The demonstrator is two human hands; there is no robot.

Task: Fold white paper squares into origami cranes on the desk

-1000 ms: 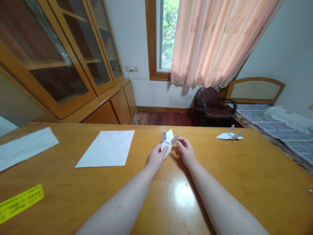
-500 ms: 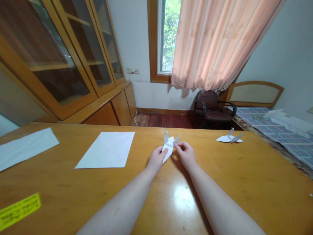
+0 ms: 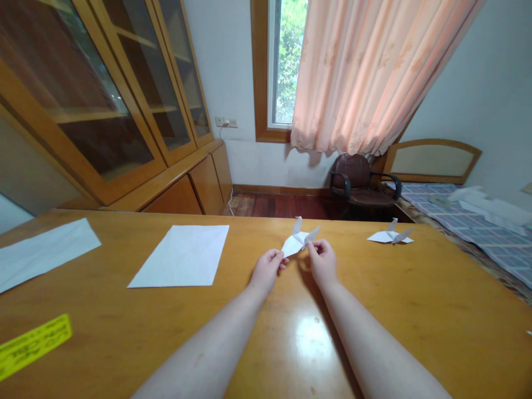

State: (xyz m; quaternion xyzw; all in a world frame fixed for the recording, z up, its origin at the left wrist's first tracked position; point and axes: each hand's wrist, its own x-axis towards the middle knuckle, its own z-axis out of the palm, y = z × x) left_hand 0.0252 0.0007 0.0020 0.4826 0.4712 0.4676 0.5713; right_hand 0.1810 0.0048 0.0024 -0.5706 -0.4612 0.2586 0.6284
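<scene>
Paper crane, head view: held between both hands over the bench, toward its far edge. Left hand: fingers pinched together on the crane's near-left tip. Right hand: fingers pinched, no visible gap, at the base of its right upright point. Second crane rests on the bench, well apart to the right. White sheet lies flat, left of the hands.
</scene>
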